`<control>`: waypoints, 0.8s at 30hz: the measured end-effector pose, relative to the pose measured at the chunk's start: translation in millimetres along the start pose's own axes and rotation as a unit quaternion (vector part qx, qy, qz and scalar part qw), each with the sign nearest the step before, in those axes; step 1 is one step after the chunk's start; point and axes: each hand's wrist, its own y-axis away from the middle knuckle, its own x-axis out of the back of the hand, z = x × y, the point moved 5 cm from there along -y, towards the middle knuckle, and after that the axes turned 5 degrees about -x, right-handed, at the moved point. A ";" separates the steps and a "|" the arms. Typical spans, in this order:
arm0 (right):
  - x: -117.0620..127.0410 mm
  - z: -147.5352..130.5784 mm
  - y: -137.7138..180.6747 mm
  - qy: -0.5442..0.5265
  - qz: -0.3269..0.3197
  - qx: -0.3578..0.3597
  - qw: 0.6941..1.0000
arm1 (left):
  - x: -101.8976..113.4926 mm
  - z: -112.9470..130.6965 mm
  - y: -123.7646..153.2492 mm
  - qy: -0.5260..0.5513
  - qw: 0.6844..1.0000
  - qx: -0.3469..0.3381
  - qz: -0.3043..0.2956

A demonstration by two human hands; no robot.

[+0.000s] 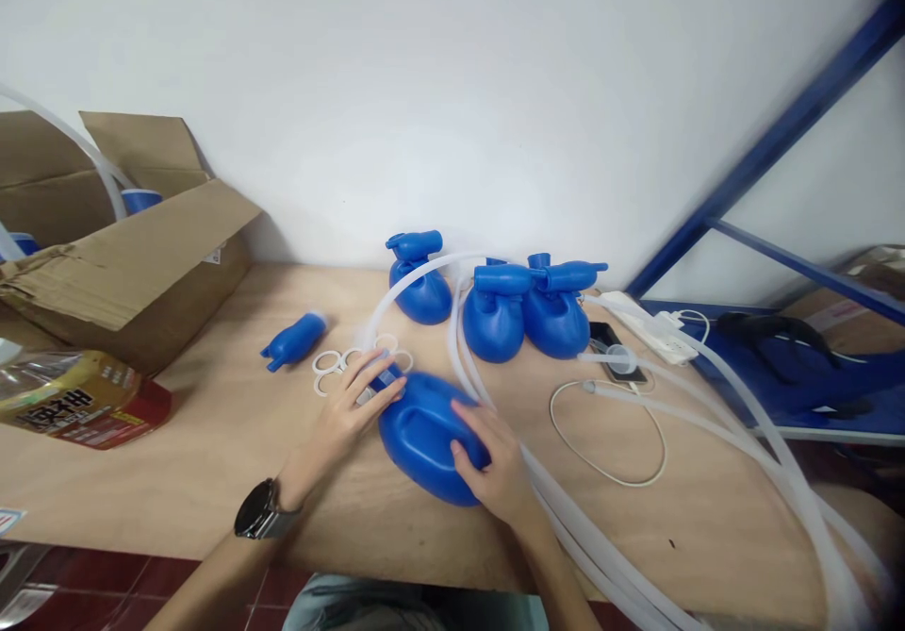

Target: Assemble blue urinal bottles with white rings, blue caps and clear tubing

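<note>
Head view: left hand [348,408] and right hand [501,466] angle inward, fingers [478,420] clasping a blue bottle [428,406].

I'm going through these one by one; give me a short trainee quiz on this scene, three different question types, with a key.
1. True or false: the watch is worn on the right wrist.
2. Which lies nearest the left hand?
A) the phone
B) the white rings
C) the cardboard box
3. Besides the blue bottle at the right hand, how many more blue bottles stand toward the wall?

Key:
1. False; the watch is on the left wrist.
2. B
3. Three
</note>
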 end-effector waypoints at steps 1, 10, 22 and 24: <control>0.3 -0.4 0.0 0.000 0.000 -0.002 1.000 | -1.0 0.4 0.7 -0.002 1.000 0.006 0.008; -1.5 -0.7 0.4 0.003 -0.005 -0.003 1.000 | -6.0 8.3 -4.6 -0.030 0.998 0.035 0.052; -0.2 -1.9 0.7 0.016 0.013 0.004 1.000 | -13.3 -2.3 5.5 -0.017 0.999 -0.004 -0.028; 0.0 -2.4 1.5 0.021 0.014 0.001 1.000 | -14.7 -0.9 6.4 -0.011 1.000 -0.003 -0.017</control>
